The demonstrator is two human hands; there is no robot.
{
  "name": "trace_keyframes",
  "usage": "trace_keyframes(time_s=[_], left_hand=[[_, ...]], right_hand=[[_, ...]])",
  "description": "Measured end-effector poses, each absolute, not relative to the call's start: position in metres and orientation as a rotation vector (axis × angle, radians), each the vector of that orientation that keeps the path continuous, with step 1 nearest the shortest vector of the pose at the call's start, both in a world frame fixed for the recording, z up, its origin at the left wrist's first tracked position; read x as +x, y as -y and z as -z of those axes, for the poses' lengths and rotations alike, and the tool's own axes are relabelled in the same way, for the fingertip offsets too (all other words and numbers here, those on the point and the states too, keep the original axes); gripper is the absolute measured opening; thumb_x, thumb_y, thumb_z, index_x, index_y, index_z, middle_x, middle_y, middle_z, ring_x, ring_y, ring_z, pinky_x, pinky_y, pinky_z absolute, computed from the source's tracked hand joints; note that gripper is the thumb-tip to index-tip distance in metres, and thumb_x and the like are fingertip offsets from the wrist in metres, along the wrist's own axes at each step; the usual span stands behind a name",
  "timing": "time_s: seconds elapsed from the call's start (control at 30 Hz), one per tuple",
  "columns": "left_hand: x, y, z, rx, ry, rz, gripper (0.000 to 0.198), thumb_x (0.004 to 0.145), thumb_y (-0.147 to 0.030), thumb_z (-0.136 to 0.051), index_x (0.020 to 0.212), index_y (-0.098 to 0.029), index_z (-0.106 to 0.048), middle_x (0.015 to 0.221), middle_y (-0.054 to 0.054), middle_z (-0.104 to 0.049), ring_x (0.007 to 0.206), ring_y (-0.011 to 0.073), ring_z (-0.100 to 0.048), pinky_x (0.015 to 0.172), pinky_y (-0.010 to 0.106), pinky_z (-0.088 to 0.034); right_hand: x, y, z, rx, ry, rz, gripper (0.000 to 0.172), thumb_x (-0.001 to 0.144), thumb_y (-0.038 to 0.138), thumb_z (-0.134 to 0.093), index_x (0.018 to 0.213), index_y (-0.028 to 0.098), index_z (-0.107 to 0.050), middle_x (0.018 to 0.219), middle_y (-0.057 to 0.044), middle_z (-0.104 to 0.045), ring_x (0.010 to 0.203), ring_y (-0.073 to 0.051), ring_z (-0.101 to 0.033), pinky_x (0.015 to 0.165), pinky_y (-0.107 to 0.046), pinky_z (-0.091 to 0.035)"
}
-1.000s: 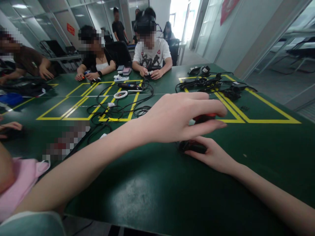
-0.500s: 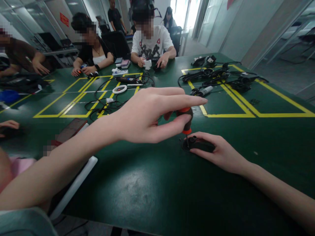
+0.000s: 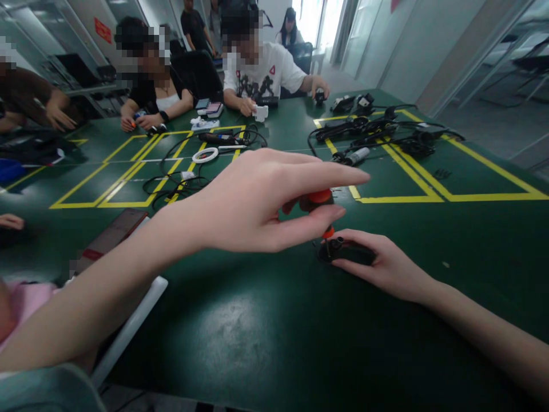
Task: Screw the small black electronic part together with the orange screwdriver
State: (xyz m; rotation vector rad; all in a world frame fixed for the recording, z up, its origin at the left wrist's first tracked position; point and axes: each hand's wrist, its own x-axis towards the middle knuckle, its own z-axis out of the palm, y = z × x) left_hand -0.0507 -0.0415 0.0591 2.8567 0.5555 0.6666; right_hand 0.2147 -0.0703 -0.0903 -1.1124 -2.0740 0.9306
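My left hand (image 3: 266, 200) is closed round the black and orange handle of a screwdriver (image 3: 328, 232), with the index finger stretched out over it. The screwdriver stands nearly upright, its tip down in a dark housing with a short round tube (image 3: 357, 253) that lies on the green table. Gripping that housing from the right is my right hand (image 3: 392, 266), thumb on the near side and fingers on the far side. A tiny dark piece, too small to name, lies just left of the housing.
Cables and black devices (image 3: 364, 131) lie inside yellow tape lines at the far right. More cables and a white ring (image 3: 205, 155) are at centre left. A reddish-brown phone-like object (image 3: 112, 237) lies by my left forearm. Co-workers sit across the green table (image 3: 274, 343).
My left index finger and thumb have shifted slightly to the right on the screwdriver handle. Across the table, a co-worker's hand has moved right with a small black object.
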Motion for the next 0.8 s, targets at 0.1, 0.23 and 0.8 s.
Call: trace_keyframes(time_s=[0.1, 0.23, 0.8], left_hand=[[-0.038, 0.037, -0.065, 2.917, -0.548, -0.613, 0.026, 0.101, -0.037, -0.053, 0.097, -0.024, -0.075, 0.074, 0.001, -0.070, 0.074, 0.0156, -0.069, 0.071, 0.027, -0.049], [-0.011, 0.032, -0.067, 3.042, -0.657, -0.607, 0.048, 0.102, -0.047, -0.049, 0.066, -0.020, -0.064, 0.054, 0.002, -0.055, 0.064, 0.0183, -0.063, 0.065, 0.032, -0.042], [0.033, 0.035, -0.032, 3.007, -0.461, -0.760, 0.037, 0.105, -0.020, -0.034, 0.124, -0.019, -0.065, 0.121, 0.009, -0.069, 0.106, 0.0190, -0.067, 0.081, 0.030, -0.052]], right_hand=[[0.214, 0.070, 0.091, -1.125, 2.065, -0.937, 0.024, 0.089, 0.041, -0.071, 0.105, 0.023, -0.074, 0.102, -0.008, -0.081, 0.093, -0.027, -0.078, 0.090, -0.042, -0.066], [0.215, 0.069, 0.096, -1.137, 2.052, -0.945, 0.027, 0.088, 0.040, -0.072, 0.108, 0.023, -0.073, 0.107, -0.009, -0.082, 0.098, -0.029, -0.079, 0.092, -0.045, -0.066], [0.212, 0.072, 0.093, -1.163, 2.000, -0.927, 0.025, 0.086, 0.040, -0.070, 0.102, 0.021, -0.074, 0.105, -0.011, -0.083, 0.101, -0.035, -0.078, 0.089, -0.051, -0.066]])
